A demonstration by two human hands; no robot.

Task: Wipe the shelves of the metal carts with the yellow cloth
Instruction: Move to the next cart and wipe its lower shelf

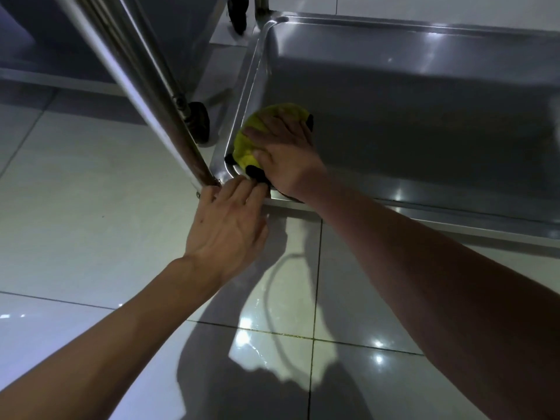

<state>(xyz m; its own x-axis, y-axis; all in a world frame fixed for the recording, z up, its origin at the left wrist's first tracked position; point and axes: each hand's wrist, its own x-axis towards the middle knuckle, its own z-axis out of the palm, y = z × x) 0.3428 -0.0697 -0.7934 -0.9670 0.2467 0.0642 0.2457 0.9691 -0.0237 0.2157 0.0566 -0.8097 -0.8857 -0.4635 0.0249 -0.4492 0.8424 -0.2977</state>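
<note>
While I watch from the head camera: two bare arms reach down to the lowest shelf (394,95) of a steel cart, close to a shiny tiled floor (75,207).
Right hand (288,156): flat on the yellow cloth (251,137), fingers spread and pressing, not clenched round it.
Cloth position: bunched in the shelf's near-left corner, about nine o'clock of the tray, against the raised rim.
Left hand (225,225): fingers extended, resting on the corner just below the cart leg (169,116), apparently steadying it; nothing grasped.
Wheel (198,121): dark caster of a neighbouring cart at ten o'clock.
Risk, rolling: I judge a hard push could shift the cart on its casters.
Risk, missed dirt: the bunched cloth may skip the corner seam.
Risk, fingers: knuckles could scrape the rim edge.
</note>
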